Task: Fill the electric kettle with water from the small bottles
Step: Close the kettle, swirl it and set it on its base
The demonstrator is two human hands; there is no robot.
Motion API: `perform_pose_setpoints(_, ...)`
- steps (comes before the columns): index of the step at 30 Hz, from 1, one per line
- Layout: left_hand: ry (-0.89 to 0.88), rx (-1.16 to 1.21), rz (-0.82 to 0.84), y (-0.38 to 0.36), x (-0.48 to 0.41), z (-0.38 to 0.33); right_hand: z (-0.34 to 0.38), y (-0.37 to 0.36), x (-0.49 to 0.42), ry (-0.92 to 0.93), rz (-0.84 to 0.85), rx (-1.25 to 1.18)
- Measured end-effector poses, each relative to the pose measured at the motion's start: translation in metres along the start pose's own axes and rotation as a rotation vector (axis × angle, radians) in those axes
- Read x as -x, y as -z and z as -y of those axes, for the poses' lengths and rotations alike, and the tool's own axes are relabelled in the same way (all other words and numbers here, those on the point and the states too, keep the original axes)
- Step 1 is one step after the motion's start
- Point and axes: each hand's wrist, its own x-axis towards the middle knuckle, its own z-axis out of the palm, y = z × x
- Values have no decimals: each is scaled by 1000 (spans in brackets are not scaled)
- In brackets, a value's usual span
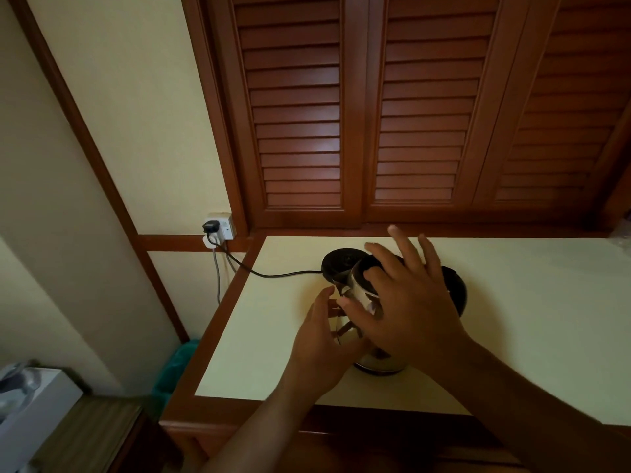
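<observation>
A stainless-steel electric kettle (pixel 377 361) with a black handle (pixel 456 288) stands on the cream tabletop (pixel 532 322). Just behind it lies its round black power base (pixel 338 261). My left hand (pixel 321 339) is cupped against the kettle's left side, and its fingers are mirrored in the metal. My right hand (pixel 413 302) lies over the kettle's top with fingers spread, hiding the lid and most of the body. No small bottle is in view.
A black cord (pixel 273 275) runs from the base to a plug in the wall socket (pixel 218 227). Louvred wooden shutters (pixel 409 114) back the table. Some clear plastic (pixel 622 235) shows at the far right edge. A white box (pixel 30 414) sits low on the left.
</observation>
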Motion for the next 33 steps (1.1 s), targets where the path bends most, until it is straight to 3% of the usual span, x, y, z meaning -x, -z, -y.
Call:
perform_pose_setpoints(3, -10, 2, 1, 0, 4, 3, -9, 7, -8, 17, 65, -27)
perform_pose_setpoints(8, -28, 18, 46, 6, 10, 6, -39, 18, 3, -107, 83, -399)
perform_pose_setpoints(13, -34, -34, 76, 8, 15, 6, -66, 18, 39, -527, -43, -873)
perform_pose_setpoints(16, -17, 6, 114, 2, 14, 4, -75, 4, 55, -713, 44, -1001)
perform_pose_setpoints(25, 60, 144, 98, -27, 19, -8, -87, -30, 51, -789, 50, -1192)
perform_pose_setpoints(33, 136, 93, -75, -42, 24, -32, -98, -30, 38, -850, 146, -1382)
